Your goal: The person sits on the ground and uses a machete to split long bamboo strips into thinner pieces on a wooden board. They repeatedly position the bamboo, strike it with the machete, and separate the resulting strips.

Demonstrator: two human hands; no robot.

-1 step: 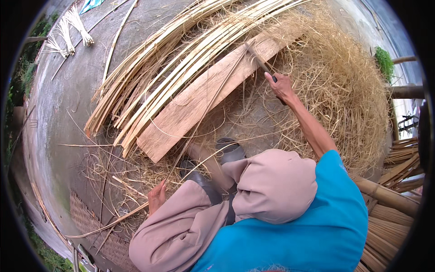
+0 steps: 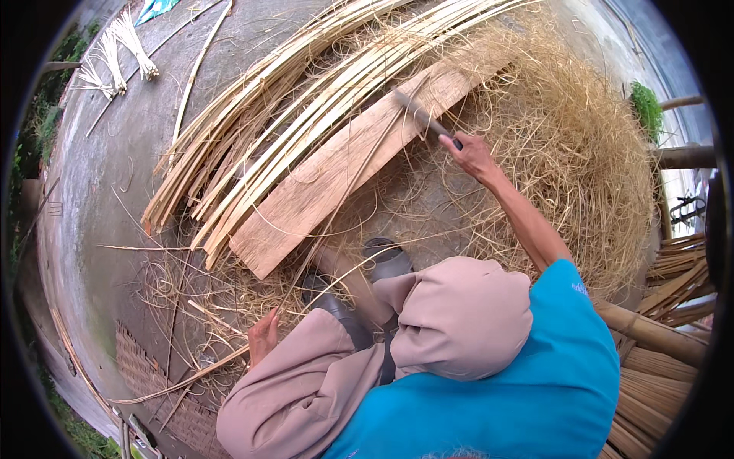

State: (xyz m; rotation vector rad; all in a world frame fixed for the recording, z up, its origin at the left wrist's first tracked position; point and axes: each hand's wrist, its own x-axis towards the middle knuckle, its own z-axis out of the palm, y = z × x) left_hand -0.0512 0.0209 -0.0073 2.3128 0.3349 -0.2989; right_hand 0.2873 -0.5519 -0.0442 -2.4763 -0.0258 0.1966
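My right hand (image 2: 472,155) is closed round the dark handle of a knife (image 2: 420,116), whose wide blade points up and left. The blade lies across a wooden plank (image 2: 302,203), at the upper end of a thin bamboo strip (image 2: 359,176). Slantwise over the plank, that strip runs down toward my left hand (image 2: 264,335). Beside my left knee, the left fingers are pinched together at the strip's lower end. My sleeve and knee partly cover the left forearm.
Long pale bamboo strips (image 2: 306,115) lie beyond the plank. A large heap of curly shavings (image 2: 577,168) fills the right side. A woven mat (image 2: 164,390) lies at lower left, a bamboo pole (image 2: 650,329) at right. White bundles (image 2: 131,47) rest at far left.
My right hand and the knife have shifted slightly, with the blade tip moving left and down along the strip. The left hand stays nearly in place.
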